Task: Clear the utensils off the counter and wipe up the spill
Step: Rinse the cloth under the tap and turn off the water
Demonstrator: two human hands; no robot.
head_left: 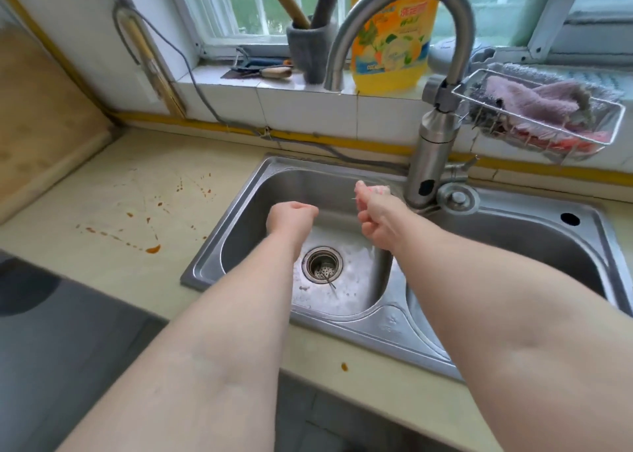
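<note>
**Mia:** The kitchen counter (102, 270) is sitting under a window, and a metal sink (205, 266) is sitting in it. Where is the mess?

**Ben:** The orange spill (153, 249) is lying on the counter, just left of the sink's left edge. Its longest line of drops is running sideways, and the biggest blob is sitting at the end nearer the sink. One more drop (344, 366) is sitting by the counter's front edge.

**Mia:** What are the hands doing?

**Ben:** The right hand (376, 225) is squeezing a small pink cloth (375, 189) in a fist. The left hand (291, 217) is curling its fingers in, and I am seeing nothing in it.

**Mia:** Why are they hanging over the left bowl of the sink?

**Ben:** I think she is getting the cloth wet or wringing it, so the drips are falling into the sink and not on the counter.

**Mia:** Which way is the cloth pointing?

**Ben:** It is all bunched up. The loose end is poking out of the top of the fist, toward the sink's back edge, close to the tap (431, 150).
</note>
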